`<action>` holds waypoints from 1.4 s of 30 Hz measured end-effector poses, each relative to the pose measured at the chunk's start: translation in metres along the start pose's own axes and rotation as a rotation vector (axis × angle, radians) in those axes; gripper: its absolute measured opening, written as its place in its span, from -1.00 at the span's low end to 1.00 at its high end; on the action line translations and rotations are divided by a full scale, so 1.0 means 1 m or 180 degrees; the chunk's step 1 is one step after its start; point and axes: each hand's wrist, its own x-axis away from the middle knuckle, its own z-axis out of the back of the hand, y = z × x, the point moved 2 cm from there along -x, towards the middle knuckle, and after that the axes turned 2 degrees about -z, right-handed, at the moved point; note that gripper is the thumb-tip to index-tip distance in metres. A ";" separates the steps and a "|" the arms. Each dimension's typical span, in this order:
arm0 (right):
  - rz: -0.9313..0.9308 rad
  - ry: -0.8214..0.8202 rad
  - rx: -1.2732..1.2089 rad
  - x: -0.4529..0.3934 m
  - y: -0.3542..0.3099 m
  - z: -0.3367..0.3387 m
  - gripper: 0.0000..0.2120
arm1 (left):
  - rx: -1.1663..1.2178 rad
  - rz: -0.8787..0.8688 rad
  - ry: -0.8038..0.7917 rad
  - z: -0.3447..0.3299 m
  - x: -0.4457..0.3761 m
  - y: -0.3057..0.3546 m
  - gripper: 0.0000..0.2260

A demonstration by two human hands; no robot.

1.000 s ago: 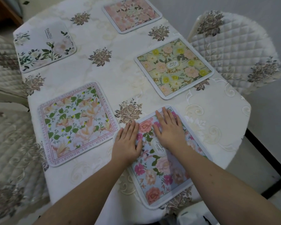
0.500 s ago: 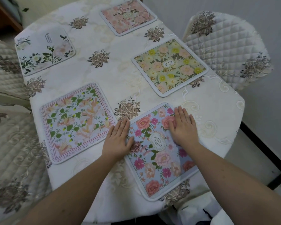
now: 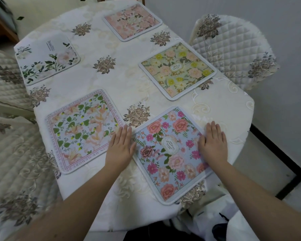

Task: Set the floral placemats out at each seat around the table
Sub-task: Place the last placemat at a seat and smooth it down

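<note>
Several floral placemats lie on the cream tablecloth (image 3: 122,87). Nearest me is a blue mat with pink roses (image 3: 169,153). My left hand (image 3: 120,146) lies flat at its left edge with straight fingers. Flat on the mat's right edge rests my right hand (image 3: 213,143). Left of it lies a mat with green leaves and a lettered border (image 3: 82,129). Further back are a yellow-flowered mat (image 3: 177,70), a pink one (image 3: 132,21) and a white one with green stems (image 3: 47,58).
A quilted cream chair (image 3: 233,49) stands at the right of the table. Quilted chair covers (image 3: 9,153) fill the left side. The table's rounded near edge (image 3: 241,136) drops to a grey floor with a black strip (image 3: 278,164).
My hands have slid apart across the blue mat, from its middle to its left and right edges. The mat now lies flatter and squarer to me.
</note>
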 end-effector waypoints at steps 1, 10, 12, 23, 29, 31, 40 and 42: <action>0.0076 -0.0013 -0.0026 0.008 -0.010 -0.001 -0.45 | 0.0066 -0.0087 0.0011 -0.001 0.001 0.011 -0.43; 0.0850 -0.0604 0.0330 0.076 -0.101 -0.042 -0.41 | 0.0331 -0.0836 -0.0239 -0.029 0.013 0.099 -0.45; 0.0851 -0.0602 0.0410 0.077 -0.100 -0.045 -0.41 | 0.0286 -0.0796 -0.0209 -0.032 0.013 0.098 -0.44; 0.0681 -0.0337 0.0167 0.069 -0.069 -0.039 -0.46 | 0.0062 -0.0791 -0.0226 -0.035 0.006 0.084 -0.49; 0.0263 -0.0106 0.0078 0.059 -0.015 -0.025 -0.48 | 0.0025 -0.0797 -0.0284 -0.033 0.002 0.073 -0.47; 0.0242 -0.0094 0.0076 0.061 0.001 -0.020 -0.49 | -0.0052 -0.0887 -0.0296 -0.030 0.001 0.070 -0.46; 0.0112 -0.0157 -0.0052 0.073 0.037 -0.009 -0.37 | -0.0053 -0.1027 -0.0528 -0.014 -0.003 0.030 -0.40; 0.0012 -0.0194 -0.0072 0.076 0.045 -0.010 -0.36 | -0.0193 -0.1159 -0.0596 -0.009 -0.004 0.016 -0.38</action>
